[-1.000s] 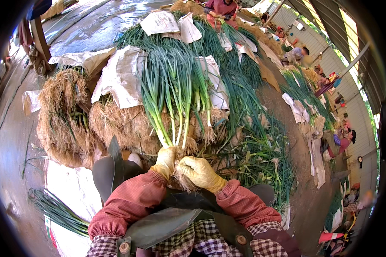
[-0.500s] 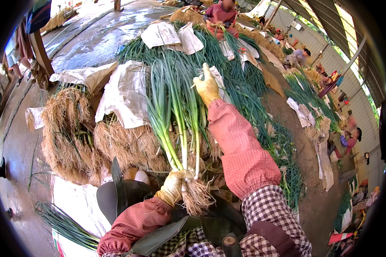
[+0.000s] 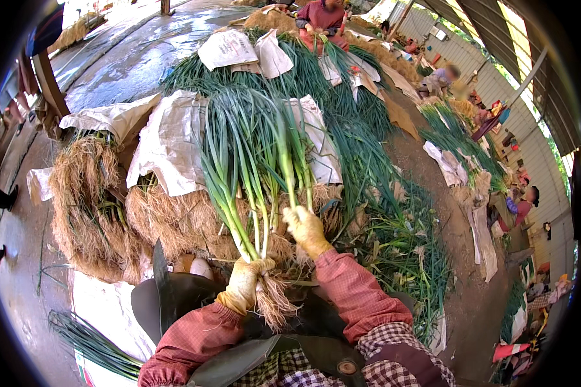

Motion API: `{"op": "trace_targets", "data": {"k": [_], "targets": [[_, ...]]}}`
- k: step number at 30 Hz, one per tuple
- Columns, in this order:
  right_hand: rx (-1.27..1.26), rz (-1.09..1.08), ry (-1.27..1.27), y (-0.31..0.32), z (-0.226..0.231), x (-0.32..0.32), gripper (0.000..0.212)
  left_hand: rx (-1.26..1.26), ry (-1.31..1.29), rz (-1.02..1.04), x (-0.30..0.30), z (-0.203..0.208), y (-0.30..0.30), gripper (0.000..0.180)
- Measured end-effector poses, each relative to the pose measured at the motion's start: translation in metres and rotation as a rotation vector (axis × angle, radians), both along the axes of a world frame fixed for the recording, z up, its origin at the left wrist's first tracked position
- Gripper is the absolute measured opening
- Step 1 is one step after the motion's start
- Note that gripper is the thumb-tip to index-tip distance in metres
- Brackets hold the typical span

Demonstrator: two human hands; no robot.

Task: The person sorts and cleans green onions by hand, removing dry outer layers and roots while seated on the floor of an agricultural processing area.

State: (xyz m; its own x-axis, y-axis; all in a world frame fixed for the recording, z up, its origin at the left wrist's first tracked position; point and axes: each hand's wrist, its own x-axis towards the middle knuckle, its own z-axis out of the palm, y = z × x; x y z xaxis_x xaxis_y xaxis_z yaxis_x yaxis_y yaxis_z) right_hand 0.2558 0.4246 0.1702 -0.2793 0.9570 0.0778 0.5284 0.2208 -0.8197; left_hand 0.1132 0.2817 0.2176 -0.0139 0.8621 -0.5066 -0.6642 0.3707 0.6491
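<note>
My left hand [image 3: 239, 290], in a pale, soiled glove, is closed round the white lower stems of several green onions [image 3: 240, 222]. Their stringy roots [image 3: 275, 303] hang out beside it, and their leaves fan away from me over the pile. To the right of this bunch, my right hand [image 3: 306, 231], in a yellowed glove, has its fingers curled on the lower stem of another green onion [image 3: 286, 164]. The root end of that one is hidden by the hand. Both forearms wear red checked sleeve covers.
Root-end piles of green onions [image 3: 87, 193] lie at left, partly under white sacks [image 3: 174, 145]. More leaves and loose trimmings [image 3: 403, 245] spread at right. A cut bunch [image 3: 93, 345] rests on white sacking at lower left. A person in red [image 3: 321, 22] works beyond the pile; others sit farther right.
My right hand has come down and toward me from the leaf tops, and its stretched fingers are now closed on a stem. My left hand keeps its hold on the bunch.
</note>
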Motion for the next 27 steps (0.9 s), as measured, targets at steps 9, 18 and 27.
{"op": "trace_targets", "data": {"k": [9, 18, 27], "targets": [[-0.473, -0.315, -0.386, 0.050, 0.004, 0.039, 0.034, -0.016, -0.054, -0.261, 0.008, -0.015, 0.014, 0.016], [0.062, 0.063, 0.057, -0.090, -0.004, -0.020, 0.061, -0.149, 0.023, -0.108, -0.004, -0.019, 0.010, 0.009], [-0.571, 0.063, 0.907, -0.021, 0.036, -0.020, 0.043, -0.080, -0.554, -0.271, 0.001, -0.003, 0.002, 0.022]]}}
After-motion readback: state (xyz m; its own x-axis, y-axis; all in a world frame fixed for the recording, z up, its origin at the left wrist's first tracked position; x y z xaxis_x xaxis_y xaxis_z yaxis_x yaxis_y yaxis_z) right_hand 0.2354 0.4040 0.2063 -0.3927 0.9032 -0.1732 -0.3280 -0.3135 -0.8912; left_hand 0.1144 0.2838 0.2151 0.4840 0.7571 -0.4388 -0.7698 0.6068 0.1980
